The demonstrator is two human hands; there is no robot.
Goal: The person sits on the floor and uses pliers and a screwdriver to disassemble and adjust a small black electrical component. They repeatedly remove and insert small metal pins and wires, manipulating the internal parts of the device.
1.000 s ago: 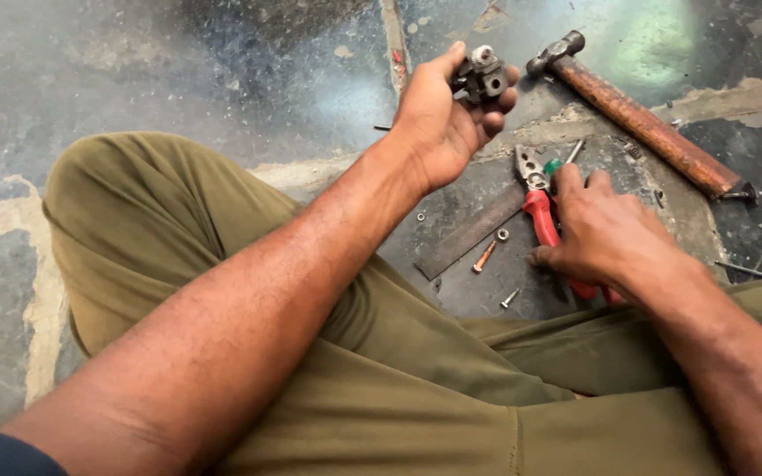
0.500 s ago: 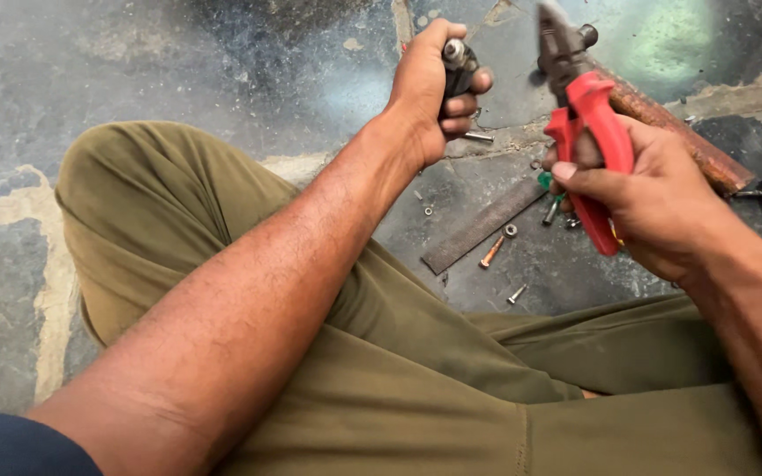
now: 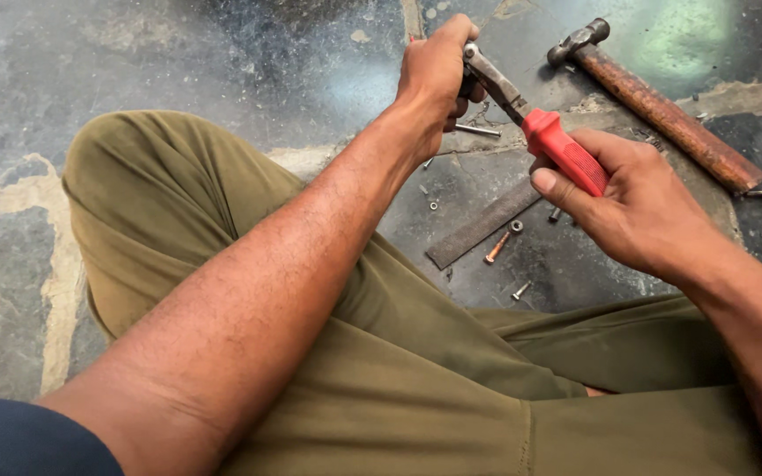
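My left hand (image 3: 434, 75) is closed around a small dark metal part, mostly hidden inside the fist, held above the stone floor. My right hand (image 3: 637, 207) grips the red handles of a pair of pliers (image 3: 531, 119). The grey jaws of the pliers reach up and left into my left fist, where they meet the hidden part. Both forearms stretch out over my folded legs in olive trousers (image 3: 381, 370).
A hammer (image 3: 663, 110) with a rusty brown handle lies on the floor at the upper right. A flat metal file (image 3: 478, 227) lies below my hands, with a copper-coloured screw (image 3: 496, 249), a washer (image 3: 516, 226), a thin steel pin (image 3: 478, 130) and small screws scattered around it.
My right hand picked the red pliers up off the floor and swung them to my left fist. My left hand closed over the metal part and dropped slightly.
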